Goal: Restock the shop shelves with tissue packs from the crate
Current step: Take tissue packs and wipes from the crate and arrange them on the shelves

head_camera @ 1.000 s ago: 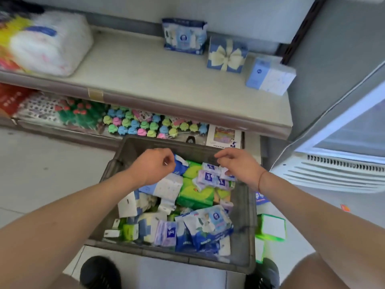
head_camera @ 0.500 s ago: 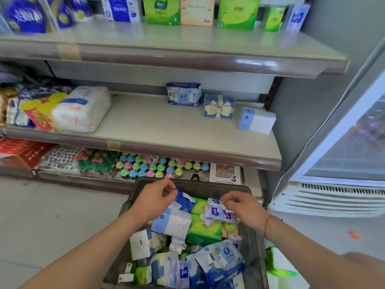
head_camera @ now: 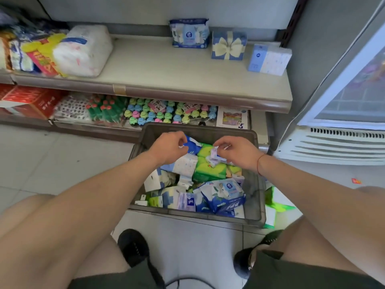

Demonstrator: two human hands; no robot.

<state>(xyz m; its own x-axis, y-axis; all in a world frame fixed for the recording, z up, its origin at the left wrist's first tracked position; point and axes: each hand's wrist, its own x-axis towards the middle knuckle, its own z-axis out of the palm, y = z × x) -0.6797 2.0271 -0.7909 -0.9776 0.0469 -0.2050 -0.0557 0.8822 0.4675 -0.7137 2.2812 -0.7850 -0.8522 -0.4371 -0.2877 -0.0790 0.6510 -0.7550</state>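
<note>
Change: your view has tipped down since half a second ago. The top shelf is out of sight and your knees and shoes are in frame. Both hands stay over the far end of the crate (head_camera: 260, 207), and your right one has closed in on the left.
Left hand (head_camera: 168, 146): palm down, wrist straight, fingers curled, pinching the upper corner of a blue pack (head_camera: 194, 145).
Right hand (head_camera: 237, 151): palm down, thumb and fingertips nipping the top of a small lilac pack (head_camera: 215, 157).
Blue pack: in the crate's far end, tilted, with its long axis sloping from your left hand down to the right.
Lilac pack: hanging from your fingers, long axis near upright, its lower end at a green pack (head_camera: 209, 173).
Crate: on the floor in front of the bottom shelf, heaped with packs.
</note>
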